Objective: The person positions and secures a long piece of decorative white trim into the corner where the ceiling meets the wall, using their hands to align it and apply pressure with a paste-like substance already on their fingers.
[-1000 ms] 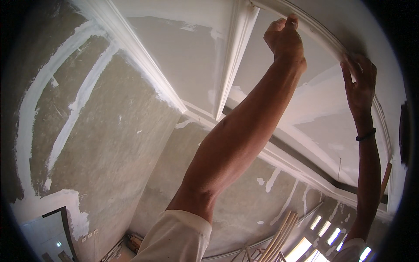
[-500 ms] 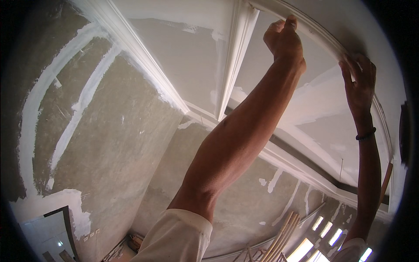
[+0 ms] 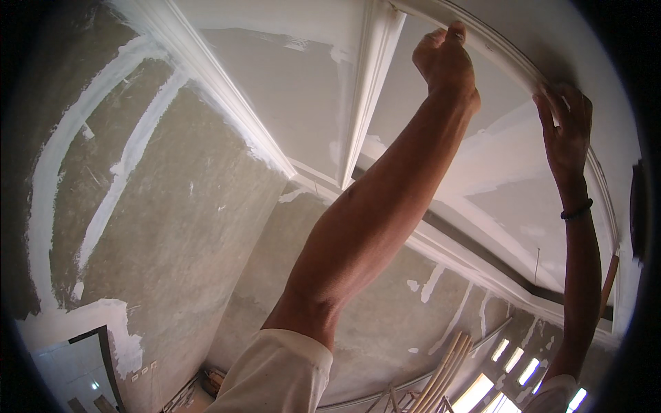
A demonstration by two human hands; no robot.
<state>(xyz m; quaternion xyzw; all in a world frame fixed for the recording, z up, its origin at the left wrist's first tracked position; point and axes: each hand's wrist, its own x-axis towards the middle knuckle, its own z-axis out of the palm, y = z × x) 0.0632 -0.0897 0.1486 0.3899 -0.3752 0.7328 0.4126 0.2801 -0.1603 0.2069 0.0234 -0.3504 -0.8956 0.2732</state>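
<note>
A long white cornice moulding [image 3: 506, 55] runs along the ceiling edge at the upper right and bends with the lens. Both my arms reach up to it. My left hand [image 3: 447, 65] is at its near-left stretch, the thumb raised against the strip and the other fingers curled, their tips partly hidden. Farther right, my right hand [image 3: 568, 127] has its fingers over the same moulding, with a dark bracelet [image 3: 577, 210] on the wrist. A second white moulding [image 3: 372, 82] meets the strip left of my left hand.
Ceiling panels with white filler patches [image 3: 296, 82] lie beyond. A bare plaster wall [image 3: 179, 179] with white streaks stands left, with a doorway [image 3: 76, 365] low in it. Wooden poles [image 3: 444, 365] lean below, near bright window openings [image 3: 475, 396]. A thin stick [image 3: 609, 282] stands beside my right forearm.
The view has shifted very slightly. My left hand sits a touch higher and farther left in the picture; both hands stay at the moulding.
</note>
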